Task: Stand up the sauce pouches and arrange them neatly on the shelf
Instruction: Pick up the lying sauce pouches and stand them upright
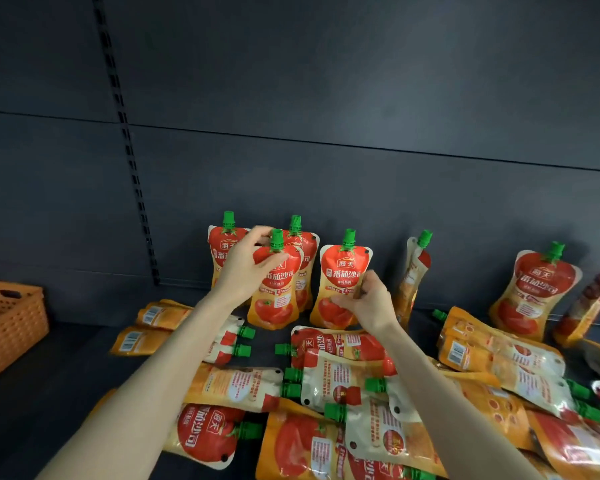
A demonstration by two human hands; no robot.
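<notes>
nearest us: our left forearm and right forearm rise from the bottom edge, over a heap of flat pouches lying on the dark shelf.
left hand: our left hand curls round the top of the front left pouch, thumb on its front just under the green cap, fingers going behind.
right hand: our right hand pinches the right edge of the front right pouch at about mid-height, fingers curled in.
held pouches: both stand upright side by side, labels toward us, near the back of the shelf.
behind them: a back left pouch and a back right pouch stand just behind, against the back panel.
further right: an edge-on pouch leans on the panel; well beyond it a tilted pouch leans back, label toward us, and a slanting pouch beside it.
left side: an orange basket sits on the shelf; a slotted upright runs up the panel.
in the way: flat pouches lie right up to the feet of the two held ones, caps pointing different ways.
hidden: our left hand and the front left pouch cover most of both back pouches; our left forearm covers part of the flat pouches at left.
cut off or unclear: the basket is cut by the left edge, the heap by the bottom and right edges; the far right pouches are blurred and we cannot read them.
</notes>
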